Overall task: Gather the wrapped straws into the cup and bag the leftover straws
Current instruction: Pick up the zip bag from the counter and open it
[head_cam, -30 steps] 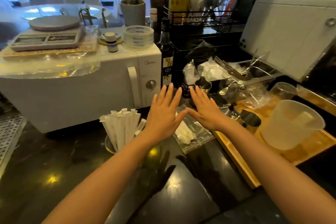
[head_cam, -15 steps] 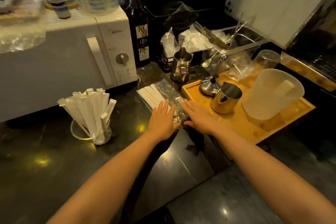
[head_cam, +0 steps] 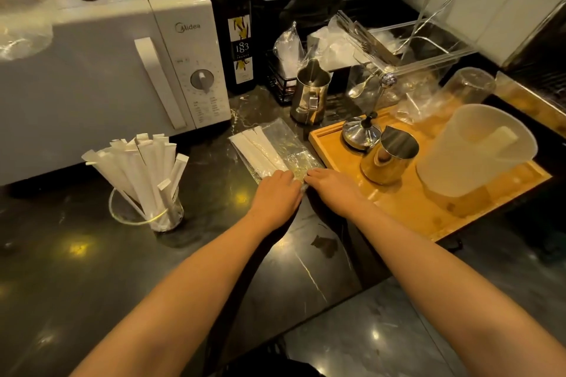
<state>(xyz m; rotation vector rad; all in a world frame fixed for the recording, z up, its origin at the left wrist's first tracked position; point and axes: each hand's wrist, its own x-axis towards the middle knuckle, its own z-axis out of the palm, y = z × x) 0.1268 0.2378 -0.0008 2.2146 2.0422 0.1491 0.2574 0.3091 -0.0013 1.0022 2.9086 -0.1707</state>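
Leftover wrapped straws (head_cam: 260,150) inside a clear plastic bag (head_cam: 284,147) on the dark surface (head_cam: 92,269), at 12 o'clock from both hands, bag mouth toward the wrists. Left hand (head_cam: 275,196) and right hand (head_cam: 333,188) palm-down side by side, fingertips pressed on the bag's near edge; whether pinching the film or only pinning it flat, impossible to tell with the fingers curled under. Filled glass cup (head_cam: 147,211) of wrapped straws upright at 9 o'clock from the hands, well apart, just in front of the white microwave (head_cam: 101,70). Wooden tray (head_cam: 407,208) with a steel pitcher (head_cam: 389,156) just beside the bag at 3 o'clock. Likely step: closing the bag. Best done with thumbs drawn outward along the opening, air pressed out toward the mouth, straws kept parallel and clear of the fold, right elbow kept off the tray.
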